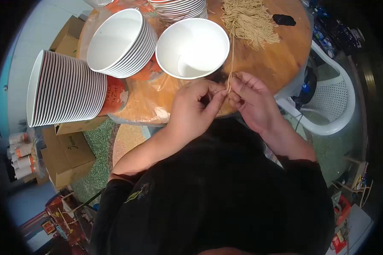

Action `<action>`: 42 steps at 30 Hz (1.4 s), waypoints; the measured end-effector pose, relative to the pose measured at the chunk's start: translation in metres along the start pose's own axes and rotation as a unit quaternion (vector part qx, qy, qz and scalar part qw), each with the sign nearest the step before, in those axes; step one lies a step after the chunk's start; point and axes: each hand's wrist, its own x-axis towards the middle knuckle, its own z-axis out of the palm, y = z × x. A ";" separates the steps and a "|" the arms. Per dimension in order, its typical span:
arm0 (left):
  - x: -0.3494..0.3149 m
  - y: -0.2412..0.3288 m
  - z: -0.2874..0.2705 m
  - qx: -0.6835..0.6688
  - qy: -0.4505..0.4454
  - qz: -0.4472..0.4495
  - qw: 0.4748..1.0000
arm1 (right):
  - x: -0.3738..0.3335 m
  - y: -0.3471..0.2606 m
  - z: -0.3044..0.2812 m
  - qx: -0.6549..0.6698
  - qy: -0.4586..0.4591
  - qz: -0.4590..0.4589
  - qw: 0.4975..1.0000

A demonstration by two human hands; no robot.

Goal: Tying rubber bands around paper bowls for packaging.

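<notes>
My left hand [202, 101] and my right hand [254, 98] meet over the near edge of the round wooden table [266, 63]. Between their fingertips they pinch a tan string [232, 59], which runs up the table toward a heap of similar tan strings [250, 22]. Both hands are closed on it, and the exact finger grip is partly hidden. Just beyond my left hand stands a white paper bucket [192, 47], its open mouth facing up. A leaning stack of white buckets [122, 42] lies to its left, and a longer stack with orange printed sides [70, 89] lies farther left.
Another bucket stack [178, 9] stands at the far side. A small black item [284, 20] lies beside the strings. A white plastic chair [332, 100] is right of the table. Cardboard boxes [70, 155] and orange-and-white rolls or cups [22, 156] are at left.
</notes>
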 end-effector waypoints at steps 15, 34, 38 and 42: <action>-0.015 -0.015 0.008 -0.278 -0.003 -0.144 0.950 | -0.009 0.006 0.011 -0.128 0.022 -0.050 0.990; -0.053 -0.024 -0.038 -0.117 -0.027 -0.149 0.981 | 0.080 -0.048 -0.106 -0.553 0.304 -0.329 0.702; -0.046 -0.009 -0.047 0.061 -0.030 -0.041 0.997 | 0.021 -0.017 -0.012 -0.595 0.023 -0.471 0.651; -0.042 -0.007 -0.051 0.102 -0.064 0.019 0.993 | 0.006 0.016 0.039 -0.529 -0.155 -0.438 0.710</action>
